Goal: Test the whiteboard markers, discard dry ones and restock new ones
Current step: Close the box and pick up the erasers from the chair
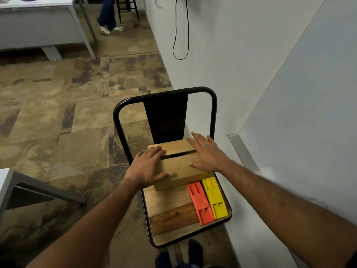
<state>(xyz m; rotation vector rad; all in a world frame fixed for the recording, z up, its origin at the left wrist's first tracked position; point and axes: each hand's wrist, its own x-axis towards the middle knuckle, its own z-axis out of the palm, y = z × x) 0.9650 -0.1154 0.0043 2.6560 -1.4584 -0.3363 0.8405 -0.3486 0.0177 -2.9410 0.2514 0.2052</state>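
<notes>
A brown cardboard box (180,167) sits on the wooden seat (170,217) of a black metal chair. Its top flaps are nearly closed, with a narrow dark gap between them. My left hand (149,166) lies flat on the box's left side, fingers spread over the near flap. My right hand (206,153) rests flat on the right side, fingers reaching over the far flap. Neither hand grips anything. An orange plastic holder (201,203) and a yellow plastic holder (214,197) lie side by side on the seat, right of the box. No markers are visible.
The chair back (166,117) rises behind the box. A white wall with a whiteboard edge (243,151) runs along the right. A black cable (181,35) hangs on the wall. Grey tables stand at far left (38,22) and near left (11,188). Another person's legs (108,18) stand beyond.
</notes>
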